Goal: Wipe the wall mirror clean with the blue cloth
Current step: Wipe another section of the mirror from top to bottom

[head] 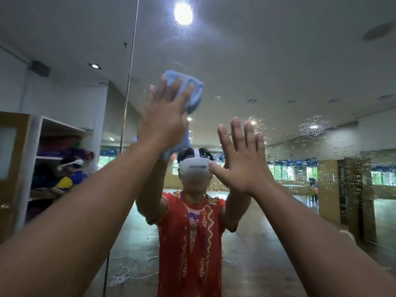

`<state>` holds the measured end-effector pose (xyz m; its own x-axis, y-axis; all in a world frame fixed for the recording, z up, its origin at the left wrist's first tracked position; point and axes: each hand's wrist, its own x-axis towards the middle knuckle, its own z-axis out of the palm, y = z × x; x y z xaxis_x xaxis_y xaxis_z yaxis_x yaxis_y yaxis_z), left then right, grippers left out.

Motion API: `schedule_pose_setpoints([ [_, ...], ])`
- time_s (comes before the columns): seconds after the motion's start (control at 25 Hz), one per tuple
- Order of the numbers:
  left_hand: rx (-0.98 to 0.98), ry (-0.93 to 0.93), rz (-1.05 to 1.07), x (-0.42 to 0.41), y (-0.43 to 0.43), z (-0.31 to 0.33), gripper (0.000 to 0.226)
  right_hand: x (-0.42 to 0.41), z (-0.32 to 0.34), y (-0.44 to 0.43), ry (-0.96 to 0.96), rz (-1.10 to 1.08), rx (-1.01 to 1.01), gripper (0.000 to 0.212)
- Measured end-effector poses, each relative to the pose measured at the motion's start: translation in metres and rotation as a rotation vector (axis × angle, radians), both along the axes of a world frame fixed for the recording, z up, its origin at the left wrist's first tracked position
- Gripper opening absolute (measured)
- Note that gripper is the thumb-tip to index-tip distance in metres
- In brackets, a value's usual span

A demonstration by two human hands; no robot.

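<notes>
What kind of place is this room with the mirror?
Most likely a gym or exercise studio: a large wall mirror, blue exercise balls reflected along the far wall, and shelves of what look like rolled mats at the left.

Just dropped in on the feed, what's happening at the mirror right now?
A person faces the wall mirror and presses the blue cloth against the glass with the flat left hand, above the reflected head. The right hand is open and empty, fingers spread toward the glass lower down; whether it touches is unclear. Water droplets cover the mirror to the right of the hands and around the ceiling-light reflection, so wiping is not finished.
</notes>
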<state>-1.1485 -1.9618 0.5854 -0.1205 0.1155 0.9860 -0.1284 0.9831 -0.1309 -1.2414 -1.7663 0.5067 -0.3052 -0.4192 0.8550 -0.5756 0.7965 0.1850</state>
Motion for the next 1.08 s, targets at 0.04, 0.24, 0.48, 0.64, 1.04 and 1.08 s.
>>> schedule_pose_setpoints([
  [0.04, -0.085, -0.025, 0.011, -0.001, 0.000, -0.022, 0.065, 0.000, 0.000, 0.000, 0.001, 0.002, -0.005, 0.091],
  [0.24, -0.371, -0.116, 0.048, 0.006, -0.030, -0.110, 0.067, 0.002, 0.001, 0.001, -0.006, -0.003, 0.008, 0.091],
  [0.48, -0.449, -0.152, 0.136, 0.020, -0.062, -0.085, 0.057, 0.001, 0.000, 0.002, -0.009, 0.004, 0.014, 0.092],
  [0.64, 0.014, -0.003, 0.057, 0.004, -0.012, -0.051, 0.062, -0.001, -0.001, 0.000, 0.006, 0.002, -0.005, 0.091],
  [1.04, 0.144, 0.065, 0.026, -0.011, 0.013, -0.058, 0.066, -0.003, -0.001, 0.002, 0.010, 0.052, -0.013, 0.091],
  [1.08, 0.150, 0.065, 0.019, -0.012, 0.014, -0.059, 0.067, -0.003, -0.002, 0.002, 0.010, 0.062, -0.017, 0.090],
])
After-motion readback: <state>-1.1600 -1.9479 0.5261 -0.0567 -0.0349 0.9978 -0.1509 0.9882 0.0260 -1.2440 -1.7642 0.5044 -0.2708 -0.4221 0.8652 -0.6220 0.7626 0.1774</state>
